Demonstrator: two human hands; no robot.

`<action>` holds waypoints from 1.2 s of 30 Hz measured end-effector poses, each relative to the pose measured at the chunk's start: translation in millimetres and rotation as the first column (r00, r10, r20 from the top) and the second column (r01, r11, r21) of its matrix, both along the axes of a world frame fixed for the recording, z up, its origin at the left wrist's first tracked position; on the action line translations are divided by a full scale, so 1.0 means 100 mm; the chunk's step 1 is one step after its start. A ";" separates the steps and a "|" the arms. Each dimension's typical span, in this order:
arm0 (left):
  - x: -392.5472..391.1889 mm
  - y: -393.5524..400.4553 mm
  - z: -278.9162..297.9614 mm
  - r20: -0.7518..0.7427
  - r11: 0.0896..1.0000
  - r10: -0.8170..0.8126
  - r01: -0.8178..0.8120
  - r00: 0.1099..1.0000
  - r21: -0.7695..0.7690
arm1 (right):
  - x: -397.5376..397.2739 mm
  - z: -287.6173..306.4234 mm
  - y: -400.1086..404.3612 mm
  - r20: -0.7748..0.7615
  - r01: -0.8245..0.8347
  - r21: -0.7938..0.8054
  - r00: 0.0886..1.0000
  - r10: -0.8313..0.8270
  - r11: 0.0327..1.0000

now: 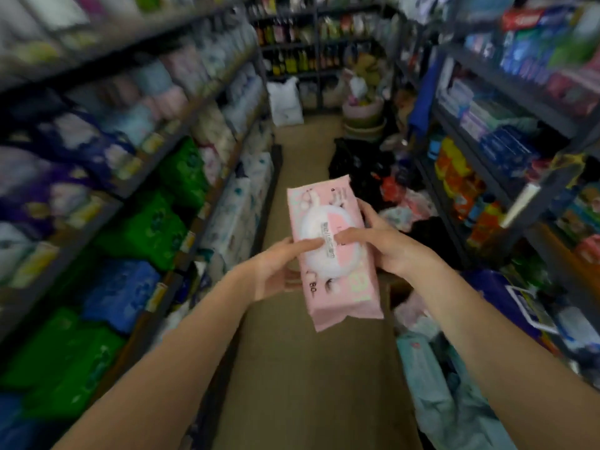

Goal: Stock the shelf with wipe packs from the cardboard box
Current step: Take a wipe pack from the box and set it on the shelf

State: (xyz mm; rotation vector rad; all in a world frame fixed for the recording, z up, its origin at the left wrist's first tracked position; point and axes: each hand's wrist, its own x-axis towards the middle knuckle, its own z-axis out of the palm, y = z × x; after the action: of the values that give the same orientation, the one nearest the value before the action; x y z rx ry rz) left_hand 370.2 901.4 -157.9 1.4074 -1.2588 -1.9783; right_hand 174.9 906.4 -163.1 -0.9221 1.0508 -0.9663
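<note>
Mid-task, by my reading: one pink soft-plastic wipe pack with a white oval lid (331, 251) is in hand, carried above the aisle floor (308, 368), not yet on any shelf. Left hand (276, 271) grips its left long edge, thumb across the lid; right hand (386, 241) grips the right edge, thumb on top. The pack's long axis runs away from the person, down the aisle, far end tipped slightly left, lid face up. The dark metal shelf on the left (194, 228) is heavily blurred but looks well filled. Cardboard box not identifiable; packs remaining unknown.
</note>
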 end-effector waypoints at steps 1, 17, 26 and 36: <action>0.28 0.09 0.20 -0.021 0.999 0.032 -0.033 0.999 -0.028 | 0.27 0.23 -0.01 -0.005 -0.113 -0.061 0.994 0.113 0.992; 2.93 1.76 2.31 -0.679 0.216 0.553 -0.870 0.483 -0.443 | 3.67 2.56 1.10 -0.505 -0.642 -0.764 0.534 -0.678 0.064; 3.95 2.39 2.90 -0.538 0.017 0.682 -0.746 0.496 -0.666 | 4.89 2.88 0.89 -0.282 -0.358 -0.908 0.906 -0.315 -0.217; 4.77 2.39 3.30 -0.509 -0.269 0.826 -0.624 0.243 -0.734 | 6.02 3.31 0.51 -0.289 -0.323 -0.867 0.946 -0.145 -0.381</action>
State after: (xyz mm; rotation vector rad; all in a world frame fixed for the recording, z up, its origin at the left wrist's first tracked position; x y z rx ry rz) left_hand 847.6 1140.7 172.3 1.1730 -0.7549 -0.0393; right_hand 777.3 957.8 167.6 -2.7349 -0.1372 -1.5882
